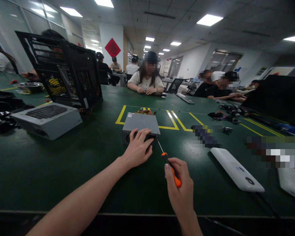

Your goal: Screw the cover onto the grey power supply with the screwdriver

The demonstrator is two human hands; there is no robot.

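Note:
A grey computer power supply (142,122) lies on the green table, its bundle of cables (145,111) at the far side. My left hand (138,147) grips its near edge, fingers on the top rim and thumb lower on the front face, covering part of that face. An orange-and-black screwdriver (176,178) is held in my right hand (180,182), fingers wrapped around the handle. Its thin shaft points up and left, with the tip at the near right corner of the power supply. Whether the tip sits in a screw, I cannot tell.
A second power supply (61,126) and an upright black computer case (86,75) stand left, near a metal bowl (30,86). White power strips (236,168) lie right, with loose cables (221,116) beyond. Yellow tape (169,128) marks the table. A person (146,77) sits opposite.

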